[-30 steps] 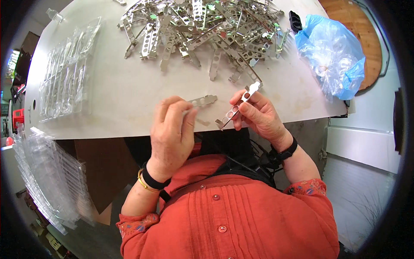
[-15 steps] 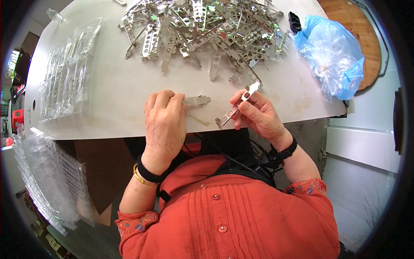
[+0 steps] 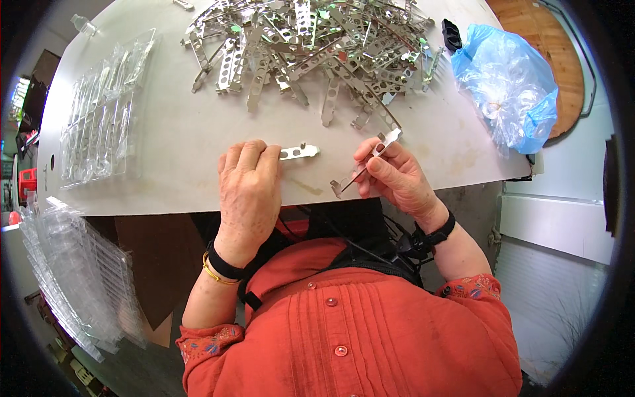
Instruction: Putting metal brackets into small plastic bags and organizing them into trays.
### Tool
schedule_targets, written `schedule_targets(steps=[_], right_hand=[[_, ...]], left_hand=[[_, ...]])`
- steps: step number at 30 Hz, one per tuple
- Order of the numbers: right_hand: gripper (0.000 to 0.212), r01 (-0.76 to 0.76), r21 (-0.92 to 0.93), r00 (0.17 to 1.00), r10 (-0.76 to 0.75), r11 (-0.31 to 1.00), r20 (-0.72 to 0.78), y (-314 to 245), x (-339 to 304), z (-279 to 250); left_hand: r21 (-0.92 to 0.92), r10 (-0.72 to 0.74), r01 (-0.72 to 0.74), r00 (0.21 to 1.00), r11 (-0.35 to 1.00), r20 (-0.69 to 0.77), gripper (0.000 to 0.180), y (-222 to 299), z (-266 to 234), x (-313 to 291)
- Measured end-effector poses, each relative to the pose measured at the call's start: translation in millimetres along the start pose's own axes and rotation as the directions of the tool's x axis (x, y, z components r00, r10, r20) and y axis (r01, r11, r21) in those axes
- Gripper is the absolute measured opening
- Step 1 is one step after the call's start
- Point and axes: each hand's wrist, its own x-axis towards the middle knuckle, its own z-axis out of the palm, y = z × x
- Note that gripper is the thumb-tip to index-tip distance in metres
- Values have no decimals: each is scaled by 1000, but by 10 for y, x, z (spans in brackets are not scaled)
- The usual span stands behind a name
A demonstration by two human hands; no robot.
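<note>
Just above the near part of the table, my left hand (image 3: 250, 188) is closed on one end of a thin metal bracket (image 3: 289, 154). Its free end points right, with round holes and a small tab showing; the gripped end is hidden under my fingers. To the right, my right hand (image 3: 400, 175) pinches a second metal bracket (image 3: 391, 137) between thumb and fingers. That one slants from upper right to lower left, seen nearly edge-on, and has a bent foot at its lower end. The two brackets are apart.
A large heap of similar brackets (image 3: 258, 73) covers the far middle of the table (image 3: 192, 152). Clear plastic trays (image 3: 106, 112) lie at left, and more trays (image 3: 79, 271) are stacked below the table's left edge. A blue plastic bag (image 3: 509, 86) and a black object (image 3: 452, 34) sit at right.
The bracket in my left hand has turned over, from a plain side to one with holes and a tab. My left hand shifted slightly left. The right-hand bracket has tilted more edge-on.
</note>
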Motion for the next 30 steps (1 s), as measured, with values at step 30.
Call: schedule_targets(steps=[30], right_hand=[[17, -230, -222, 970, 207, 948, -124, -69, 199, 336]], left_hand=[[-661, -179, 743, 640, -105, 747, 22, 134, 79, 38]])
